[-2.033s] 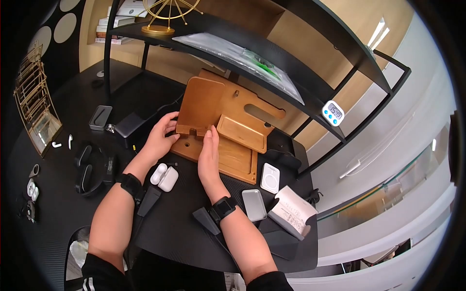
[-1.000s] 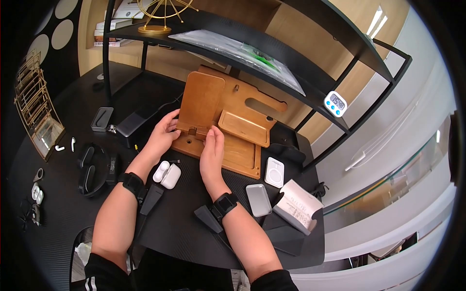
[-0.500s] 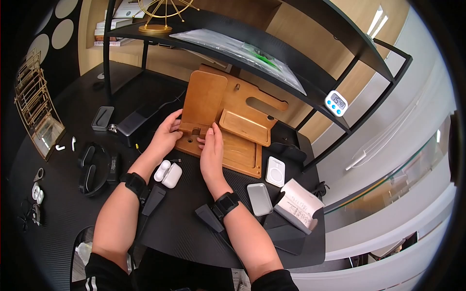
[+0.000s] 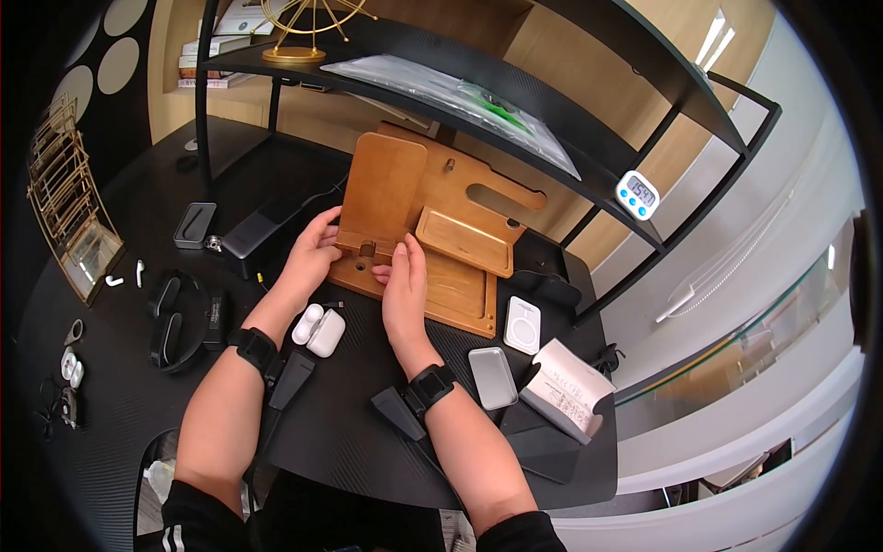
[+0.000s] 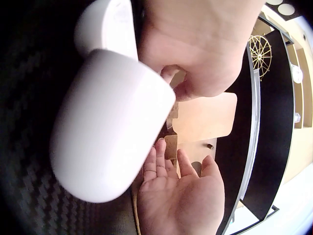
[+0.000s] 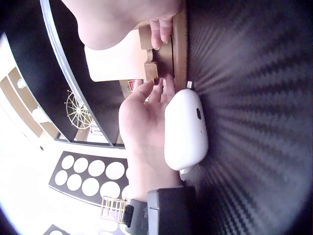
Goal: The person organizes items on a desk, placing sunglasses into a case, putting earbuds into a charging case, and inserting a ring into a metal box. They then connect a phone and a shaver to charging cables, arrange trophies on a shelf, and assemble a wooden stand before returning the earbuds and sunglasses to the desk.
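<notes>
A brown wooden docking stand stands on the black desk, with its upright panel (image 4: pixel 384 184) and flat base (image 4: pixel 451 304) in the head view. My left hand (image 4: pixel 313 253) holds the panel's lower left edge, thumb in front. At the other end of the notched ledge is my right hand (image 4: pixel 403 290), its fingers mostly straight and touching the ledge. In the right wrist view the left thumb presses near the ledge's end (image 6: pixel 151 71), and two right fingertips (image 6: pixel 155 36) lie along the wood. A small wooden tray (image 4: pixel 464 244) is on the stand's right side.
White earbuds case (image 4: pixel 319 331) lies lid-up before the stand. To the right are a white magnetic charger (image 4: pixel 522 325), a grey tin (image 4: pixel 493 378) and an opened carton (image 4: pixel 568 391). A black shelf (image 4: pixel 441 64) with a timer (image 4: pixel 636 195) rises behind. Black headset (image 4: pixel 175 322) lies left.
The upright panel shifted slightly right, then back left, within the hands. Right fingertips now show below the ledge, where they were tucked from sight before. The timer has counted down.
</notes>
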Tool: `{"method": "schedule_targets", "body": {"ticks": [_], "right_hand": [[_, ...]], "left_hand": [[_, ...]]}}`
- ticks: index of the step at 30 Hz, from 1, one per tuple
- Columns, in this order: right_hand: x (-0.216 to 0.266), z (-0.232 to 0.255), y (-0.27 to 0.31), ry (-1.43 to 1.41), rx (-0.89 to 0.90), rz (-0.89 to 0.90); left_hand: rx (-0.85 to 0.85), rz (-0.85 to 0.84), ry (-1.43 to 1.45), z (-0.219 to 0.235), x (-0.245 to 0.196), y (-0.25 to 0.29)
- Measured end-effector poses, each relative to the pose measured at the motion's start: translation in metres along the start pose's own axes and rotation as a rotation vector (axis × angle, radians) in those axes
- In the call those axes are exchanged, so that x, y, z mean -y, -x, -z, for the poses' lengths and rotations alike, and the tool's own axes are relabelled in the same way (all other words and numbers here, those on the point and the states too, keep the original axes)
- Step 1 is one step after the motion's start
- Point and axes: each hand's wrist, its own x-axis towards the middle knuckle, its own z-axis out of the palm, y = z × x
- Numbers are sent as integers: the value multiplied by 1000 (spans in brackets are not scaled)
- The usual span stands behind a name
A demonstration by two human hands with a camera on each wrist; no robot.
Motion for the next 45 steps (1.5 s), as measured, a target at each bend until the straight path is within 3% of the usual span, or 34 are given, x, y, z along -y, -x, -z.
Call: {"method": "schedule_targets", "body": {"ticks": [19, 33, 41, 45], "right_hand": [[0, 0, -2, 22, 12, -29], [0, -1, -2, -8, 33, -35], [6, -2, -1, -89, 25, -21], [10, 1, -1, -147, 32, -108]], "left_hand": [[-17, -32, -36, 0, 5, -2], [58, -120, -161, -1, 4, 2], [114, -129, -86, 0, 1, 3], [94, -97, -85, 2, 2, 3]]}}
